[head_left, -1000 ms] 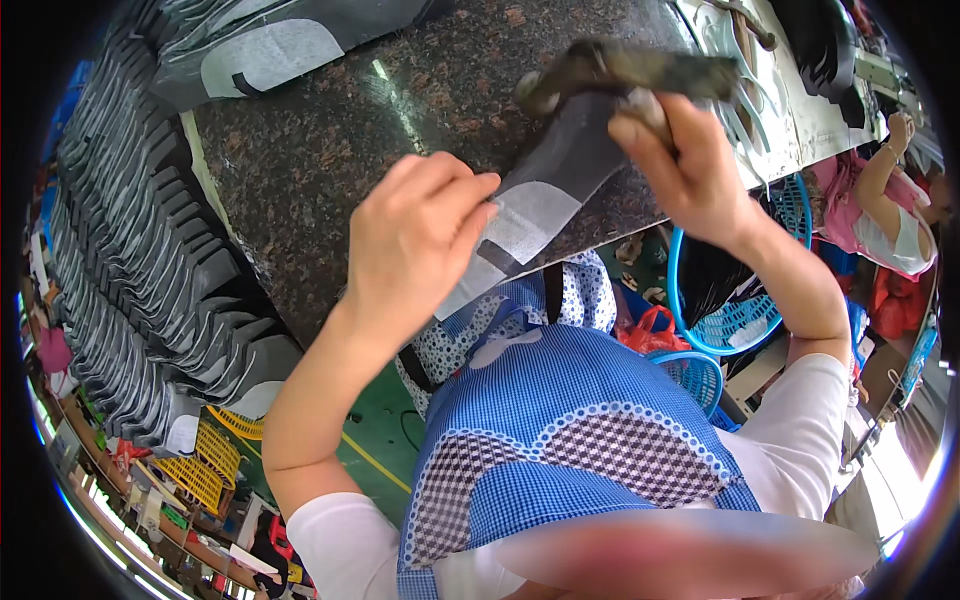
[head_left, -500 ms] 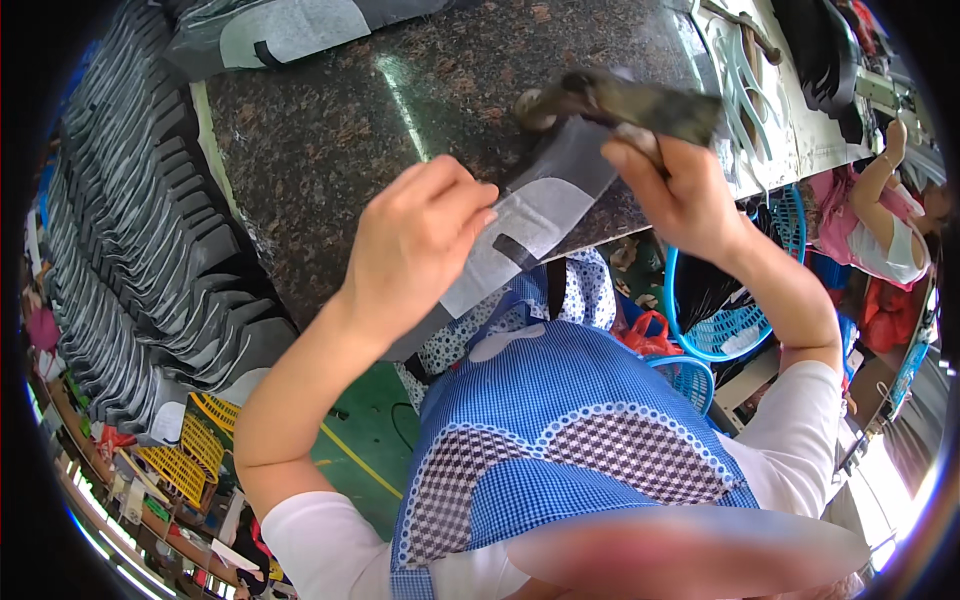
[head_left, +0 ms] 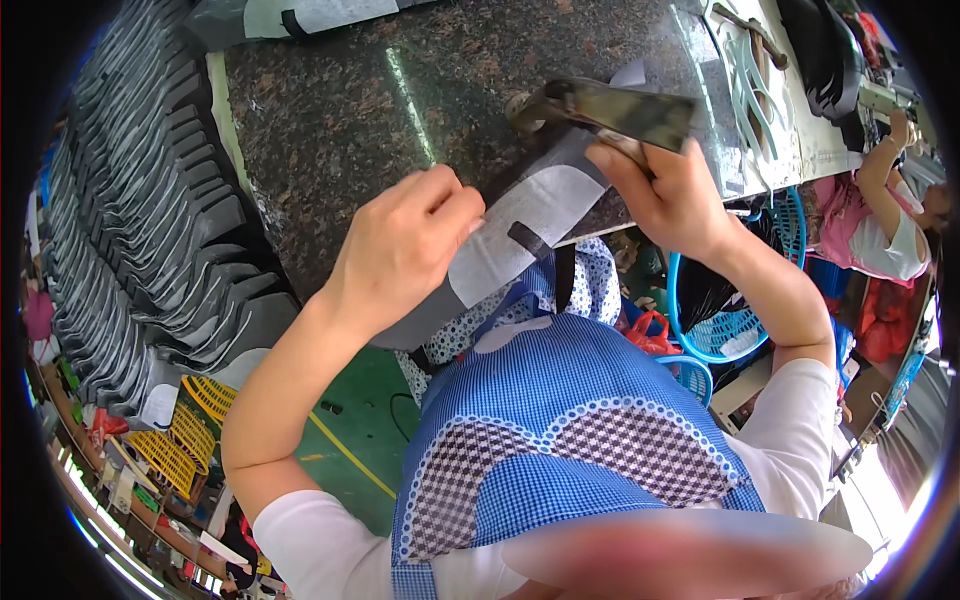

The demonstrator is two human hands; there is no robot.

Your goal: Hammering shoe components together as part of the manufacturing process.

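Note:
Over the near edge of the dark speckled tabletop (head_left: pixel 330 130) lies a long grey flat piece (head_left: pixel 520 220) with a pale rounded patch and a short black strip on it. My left hand (head_left: pixel 400 240) is closed at the far edge of this piece, thumb and fingers pinched together; the fingertips are partly hidden. My right hand (head_left: pixel 675 200) grips a hammer (head_left: pixel 620 112) with a round face at one end and a broad flat peen at the other. The hammer is blurred, its head just above the piece's right end, and whether it touches cannot be told.
Stacks of similar grey pieces (head_left: pixel 150 230) stand along the left. Another piece (head_left: pixel 320 14) lies at the table's far edge. A second hammer (head_left: pixel 752 35) and pale strips lie at the far right. Blue baskets (head_left: pixel 735 335) stand below; a co-worker (head_left: pixel 880 215) sits to the right.
The hammer has shifted slightly left and down, with my right hand. My left hand has moved a little left and down. The grey piece shows slightly shifted.

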